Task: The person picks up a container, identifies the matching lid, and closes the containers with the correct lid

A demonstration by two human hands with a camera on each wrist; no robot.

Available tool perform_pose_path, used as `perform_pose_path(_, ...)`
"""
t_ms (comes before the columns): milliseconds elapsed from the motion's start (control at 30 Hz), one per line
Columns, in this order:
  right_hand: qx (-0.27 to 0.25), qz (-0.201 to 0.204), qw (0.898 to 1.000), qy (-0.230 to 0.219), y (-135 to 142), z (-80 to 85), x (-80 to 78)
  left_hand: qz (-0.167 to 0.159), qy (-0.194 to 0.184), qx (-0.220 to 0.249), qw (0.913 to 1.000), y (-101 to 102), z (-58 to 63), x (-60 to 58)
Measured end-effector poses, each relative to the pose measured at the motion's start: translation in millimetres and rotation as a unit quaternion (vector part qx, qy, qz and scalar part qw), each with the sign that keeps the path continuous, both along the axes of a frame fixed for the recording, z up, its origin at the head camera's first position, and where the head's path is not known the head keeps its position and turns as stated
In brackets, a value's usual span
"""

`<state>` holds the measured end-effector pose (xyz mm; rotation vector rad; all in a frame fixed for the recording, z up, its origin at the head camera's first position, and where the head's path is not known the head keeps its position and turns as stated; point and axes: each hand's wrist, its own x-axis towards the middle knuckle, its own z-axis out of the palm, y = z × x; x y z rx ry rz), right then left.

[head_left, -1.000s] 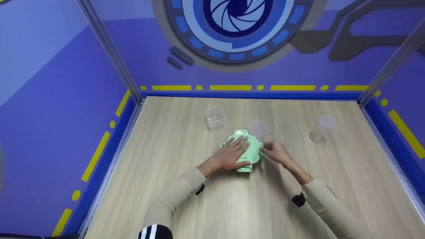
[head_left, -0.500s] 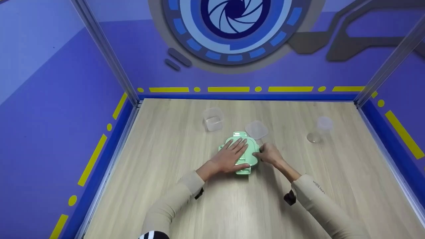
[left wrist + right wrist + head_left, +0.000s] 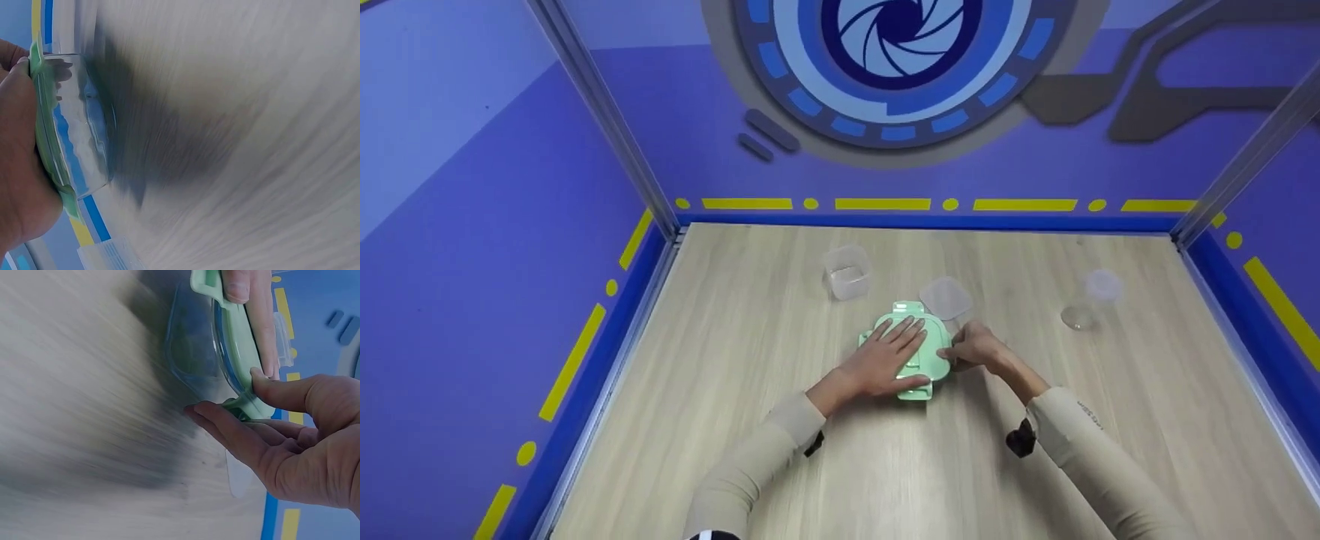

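Note:
A clear food container point(image 3: 84, 129) with a mint-green clip lid point(image 3: 934, 345) stands on the wooden table in the head view. My left hand point(image 3: 877, 361) lies flat on top of the lid, fingers spread and straight. At the lid's right side my right hand point(image 3: 976, 349) pinches the green side clip point(image 3: 243, 404). The right wrist view has the thumb on the lid's upper edge and the fingers curled under the clip. The clips at the lid's far and near sides stick outward.
Behind the lid lies a flat translucent lid point(image 3: 946, 298). A clear open square container point(image 3: 847, 274) stands at the back, left of it. To the right are a small clear round dish point(image 3: 1078, 318) and a frosted round lid point(image 3: 1104, 286). Walls bound the table point(image 3: 750, 315).
My right hand has shifted from the outer end of the side clip to a pinch over the lid's edge, thumb on top. My left hand stays flat on the lid.

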<state>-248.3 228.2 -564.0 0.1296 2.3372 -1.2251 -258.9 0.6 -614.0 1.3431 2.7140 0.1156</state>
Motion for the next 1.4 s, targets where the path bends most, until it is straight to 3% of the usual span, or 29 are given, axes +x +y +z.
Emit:
perform_pose_path(467,-0.075,-0.022,0.996,-0.041,9,-3.5,-7.6,-0.001,0.018,0.006,0.9998,5,2.2,-2.6)
perform_pose_path(633,-0.093,-0.020,0.993,-0.075,12,-10.1,-3.5,-0.002,-0.002,0.005,1.0000,5,-0.8,1.7)
perform_pose_path(767,-0.077,-0.015,0.995,-0.068,10,-15.4,1.8,-0.003,-0.006,0.004,1.0000,3,-4.1,6.4)
perform_pose_path(1000,-0.124,-0.025,0.989,-0.072,11,-23.2,7.7,0.003,-0.004,-0.002,1.0000,0,-5.0,8.5)
perform_pose_path(1400,-0.162,-0.081,0.981,-0.068,4,-26.8,15.1,0.003,0.005,0.006,1.0000,-2,-2.6,-0.2)
